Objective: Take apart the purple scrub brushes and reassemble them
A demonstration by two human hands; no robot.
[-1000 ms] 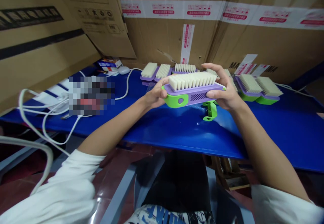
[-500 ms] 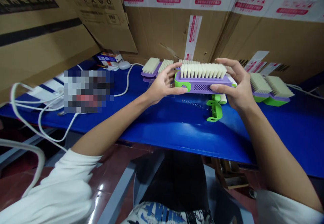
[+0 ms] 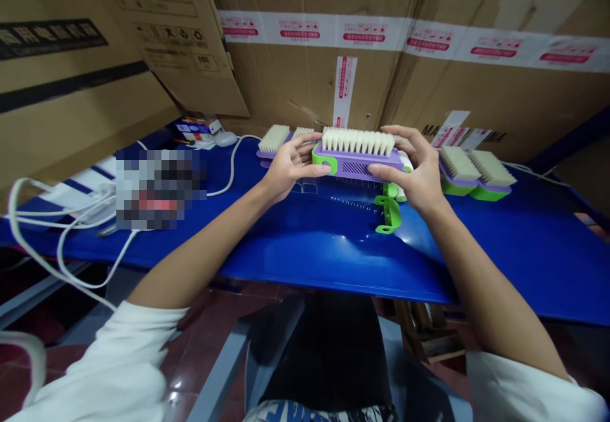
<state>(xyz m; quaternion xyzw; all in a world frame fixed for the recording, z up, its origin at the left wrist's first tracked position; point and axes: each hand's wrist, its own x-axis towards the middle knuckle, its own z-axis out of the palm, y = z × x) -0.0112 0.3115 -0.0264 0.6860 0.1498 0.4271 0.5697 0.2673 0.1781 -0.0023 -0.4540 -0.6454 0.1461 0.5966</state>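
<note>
A purple and green scrubbing brush (image 3: 355, 166) is held bristles up above the table, with its pale bristles facing away from the tabletop. My left hand (image 3: 288, 164) grips its left end, thumb on the green end piece. At the other end my right hand (image 3: 415, 166) has its thumb along the purple side and its fingers behind. Below the brush, on the table, lies a green plastic bracket (image 3: 391, 215). Small clear pieces in rows (image 3: 357, 204) lie beside the bracket; I cannot make out what they are.
More brushes stand at the back left (image 3: 274, 140) and on the right (image 3: 490, 171) of the blue table (image 3: 305, 250). White cables (image 3: 232, 164) cross the left side near a blurred patch (image 3: 152, 190). Cardboard (image 3: 286, 79) walls the back.
The view has shifted, so everything appears further left. Both hands still hold the same brush, bristles up, in much the same pose.
</note>
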